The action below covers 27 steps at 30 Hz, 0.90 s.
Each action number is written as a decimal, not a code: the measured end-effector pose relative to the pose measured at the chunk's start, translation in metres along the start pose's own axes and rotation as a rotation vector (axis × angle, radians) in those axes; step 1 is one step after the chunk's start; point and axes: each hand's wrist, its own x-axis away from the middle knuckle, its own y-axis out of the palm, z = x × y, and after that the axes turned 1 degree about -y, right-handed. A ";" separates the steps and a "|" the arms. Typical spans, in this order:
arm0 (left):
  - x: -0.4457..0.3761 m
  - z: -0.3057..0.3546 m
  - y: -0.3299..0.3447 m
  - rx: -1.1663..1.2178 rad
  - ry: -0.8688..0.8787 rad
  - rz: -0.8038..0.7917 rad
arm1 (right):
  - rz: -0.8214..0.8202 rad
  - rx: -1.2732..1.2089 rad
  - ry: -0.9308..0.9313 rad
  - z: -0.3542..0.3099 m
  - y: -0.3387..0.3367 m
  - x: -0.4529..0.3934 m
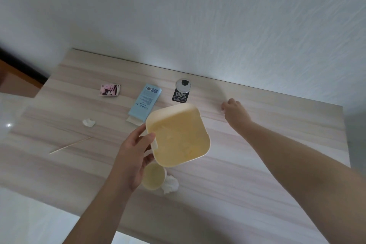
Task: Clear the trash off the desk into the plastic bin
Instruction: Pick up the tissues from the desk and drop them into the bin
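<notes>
My left hand (134, 156) holds a cream square plastic bin (178, 134) by its near-left rim, lifted above the desk and tilted with its opening toward me. My right hand (234, 112) reaches over the right part of the desk (257, 164), fingers curled down onto the surface; what lies under the fingertips is hidden. Trash lies about: a pink wrapper (110, 90), a blue packet (145, 103), a black "100%" tag (179, 96), a white scrap (88, 122), a wooden skewer (70, 145), a small paper cup (154, 176) and a crumpled tissue (170, 184).
A round cable grommet (183, 83) is set into the desk near the white wall behind it. The desk's left edge drops to a pale floor, and a dark wooden piece stands at the far left.
</notes>
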 end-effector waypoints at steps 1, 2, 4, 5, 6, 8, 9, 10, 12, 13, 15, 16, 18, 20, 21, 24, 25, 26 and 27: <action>0.001 -0.001 -0.001 -0.005 -0.001 0.002 | 0.011 -0.044 0.014 0.002 -0.003 0.004; 0.002 -0.002 -0.002 -0.009 -0.003 0.000 | 0.028 -0.093 0.028 0.003 -0.006 0.009; 0.005 -0.003 0.000 -0.016 -0.008 -0.011 | 0.061 -0.160 0.007 0.003 -0.016 0.020; 0.007 -0.003 0.003 -0.021 -0.010 -0.018 | 0.068 -0.179 -0.023 0.001 -0.023 0.026; 0.009 -0.003 0.006 -0.024 -0.012 -0.027 | 0.075 -0.190 -0.060 -0.001 -0.029 0.034; 0.014 -0.003 0.013 -0.032 -0.013 -0.050 | 0.103 -0.224 -0.108 -0.007 -0.045 0.051; 0.016 -0.003 0.016 -0.036 -0.011 -0.064 | 0.131 -0.249 -0.115 -0.010 -0.055 0.060; 0.019 -0.003 0.020 -0.038 -0.009 -0.080 | 0.169 -0.276 -0.121 -0.013 -0.067 0.070; 0.023 -0.003 0.026 -0.041 -0.011 -0.113 | 0.268 -0.332 -0.136 -0.022 -0.095 0.093; 0.024 -0.002 0.029 -0.041 -0.015 -0.126 | 0.324 -0.361 -0.144 -0.027 -0.110 0.106; 0.027 -0.003 0.037 -0.041 -0.031 -0.144 | 0.410 -0.392 -0.153 -0.038 -0.139 0.133; 0.028 -0.003 0.041 -0.043 -0.039 -0.156 | 0.443 -0.391 -0.154 -0.043 -0.150 0.148; 0.031 -0.003 0.050 -0.052 -0.047 -0.186 | 0.483 -0.380 -0.178 -0.056 -0.165 0.177; 0.036 -0.006 0.060 -0.069 -0.067 -0.199 | 0.458 -0.366 -0.210 -0.071 -0.169 0.204; 0.041 -0.009 0.066 -0.087 -0.074 -0.212 | 0.432 -0.356 -0.225 -0.077 -0.168 0.216; 0.056 -0.021 0.080 -0.156 -0.075 -0.271 | 0.344 -0.305 -0.263 -0.086 -0.163 0.241; 0.062 -0.025 0.083 -0.170 -0.077 -0.291 | 0.328 -0.282 -0.275 -0.086 -0.162 0.248; 0.067 -0.028 0.085 -0.176 -0.083 -0.313 | 0.315 -0.260 -0.287 -0.084 -0.162 0.255; 0.071 -0.031 0.086 -0.178 -0.090 -0.333 | 0.300 -0.240 -0.298 -0.081 -0.163 0.260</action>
